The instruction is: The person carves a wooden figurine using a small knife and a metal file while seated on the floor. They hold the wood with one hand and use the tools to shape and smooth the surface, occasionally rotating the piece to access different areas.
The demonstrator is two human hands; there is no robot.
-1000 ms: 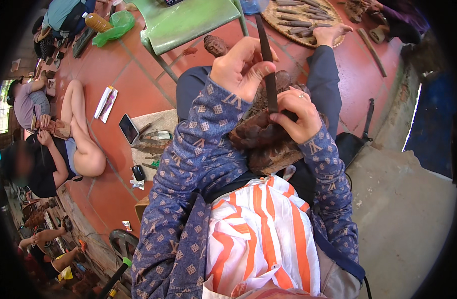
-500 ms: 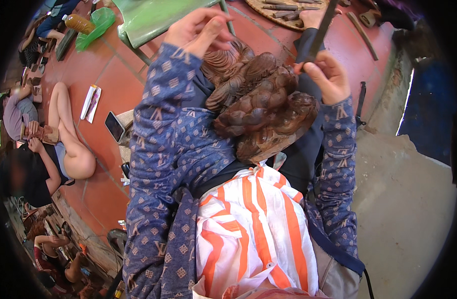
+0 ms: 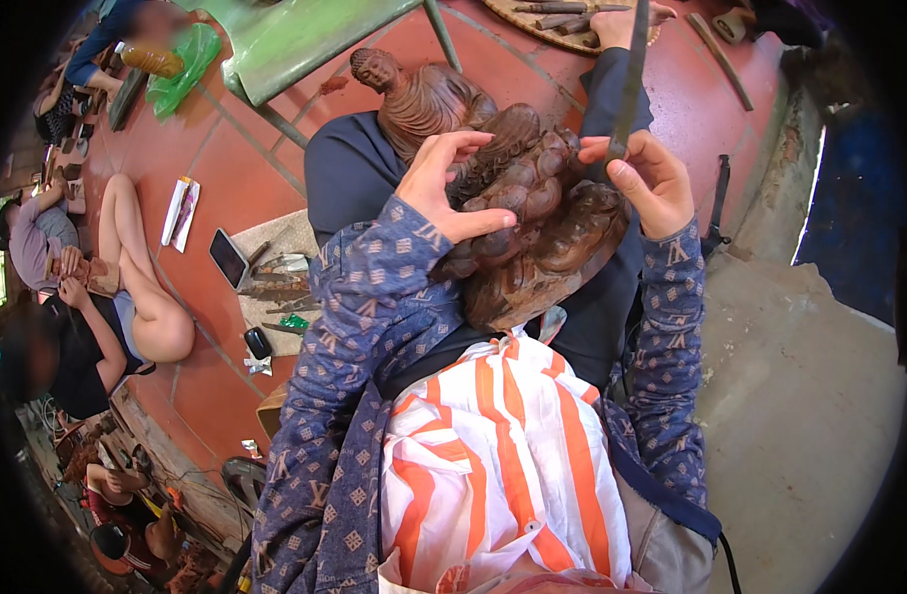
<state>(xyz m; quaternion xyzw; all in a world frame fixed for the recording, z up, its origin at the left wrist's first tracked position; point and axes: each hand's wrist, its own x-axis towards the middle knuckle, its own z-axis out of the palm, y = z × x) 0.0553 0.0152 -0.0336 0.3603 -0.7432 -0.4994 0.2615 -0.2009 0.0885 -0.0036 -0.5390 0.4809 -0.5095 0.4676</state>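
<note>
A dark brown wood carving of a robed figure point(image 3: 547, 173) lies tilted across my lap, its head at the far left and its lumpy carved base nearer me. My left hand point(image 3: 435, 190) is over the middle of the carving, fingers apart and the thumb stretched across the rounded lumps; whether it presses on the wood is hard to tell. At the carving's right side, my right hand point(image 3: 656, 183) pinches the lower end of a long, thin, dark strip point(image 3: 631, 89). The strip rises past the frame's top edge; its material is unclear.
A green chair point(image 3: 310, 40) stands at the far left, near a bottle point(image 3: 151, 59) and a green plastic bag point(image 3: 188, 74). Left of me are a phone point(image 3: 228, 259) and a mat point(image 3: 293, 238) with tools. A woven tray point(image 3: 521, 18) holds tools ahead. Several people sit at left.
My left hand has come down and nearer, from above the figure's upper part to the carving's middle, uncovering the head. My right hand has shifted slightly nearer, still pinching the strip.
</note>
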